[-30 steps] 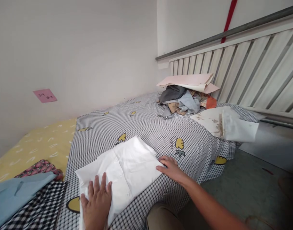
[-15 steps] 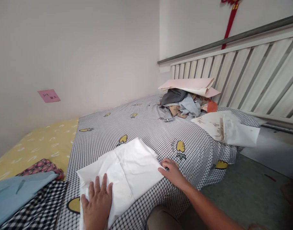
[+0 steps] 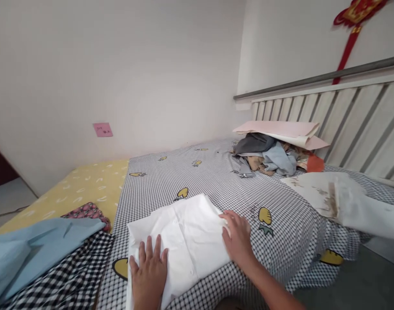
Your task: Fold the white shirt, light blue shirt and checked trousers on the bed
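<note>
A folded white shirt (image 3: 184, 234) lies on a bed covered by a black-and-white checked sheet (image 3: 216, 181) with yellow motifs. My left hand (image 3: 149, 271) rests flat on the shirt's near left corner, fingers stretched out. My right hand (image 3: 238, 237) lies on the shirt's right edge, its fingers curled over the fabric there; whether they grip it I cannot make out.
A heap of mixed clothes (image 3: 268, 153) under pale pink paper sheets (image 3: 282, 129) lies at the bed's far right, by a slatted headboard (image 3: 345, 116). Stained white paper (image 3: 329, 198) hangs off the right edge. A light blue garment (image 3: 35, 245), a checked cloth (image 3: 68, 280) and a yellow sheet (image 3: 90, 185) lie left.
The view has swung left and down. My right hand has slid from beside the shirt onto its right edge. My left hand stays flat on the shirt.
</note>
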Demonstrator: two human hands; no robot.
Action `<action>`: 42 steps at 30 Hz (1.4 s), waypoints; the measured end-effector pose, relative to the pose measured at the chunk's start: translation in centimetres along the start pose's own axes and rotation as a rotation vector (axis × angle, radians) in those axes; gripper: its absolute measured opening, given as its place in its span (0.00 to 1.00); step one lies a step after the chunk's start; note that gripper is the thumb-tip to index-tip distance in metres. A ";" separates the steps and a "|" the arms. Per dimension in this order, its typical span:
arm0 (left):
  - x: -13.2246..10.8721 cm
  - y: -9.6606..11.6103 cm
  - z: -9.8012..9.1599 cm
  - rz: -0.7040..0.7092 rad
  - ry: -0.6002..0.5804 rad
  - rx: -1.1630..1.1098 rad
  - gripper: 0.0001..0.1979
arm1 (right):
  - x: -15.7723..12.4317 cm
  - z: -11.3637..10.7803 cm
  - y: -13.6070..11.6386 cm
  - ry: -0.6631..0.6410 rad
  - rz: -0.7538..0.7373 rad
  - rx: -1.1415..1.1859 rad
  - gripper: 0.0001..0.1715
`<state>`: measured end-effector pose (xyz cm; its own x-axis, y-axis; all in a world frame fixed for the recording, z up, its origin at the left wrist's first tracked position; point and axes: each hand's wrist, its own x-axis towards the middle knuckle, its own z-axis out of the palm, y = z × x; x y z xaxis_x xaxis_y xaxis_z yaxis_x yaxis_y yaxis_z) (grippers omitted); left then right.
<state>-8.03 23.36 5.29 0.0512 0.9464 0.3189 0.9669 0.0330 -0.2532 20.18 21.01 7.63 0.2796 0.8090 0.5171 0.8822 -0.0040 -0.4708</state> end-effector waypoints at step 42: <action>8.6 -3.8 1.7 -0.068 -0.359 -0.327 0.30 | 8.1 12.3 -2.7 -0.497 0.014 -0.335 0.34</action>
<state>-11.72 31.89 7.39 -0.0488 0.9985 -0.0250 0.9958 0.0506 0.0761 15.41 34.79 4.24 0.1530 0.9851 0.0783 0.9737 -0.1367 -0.1825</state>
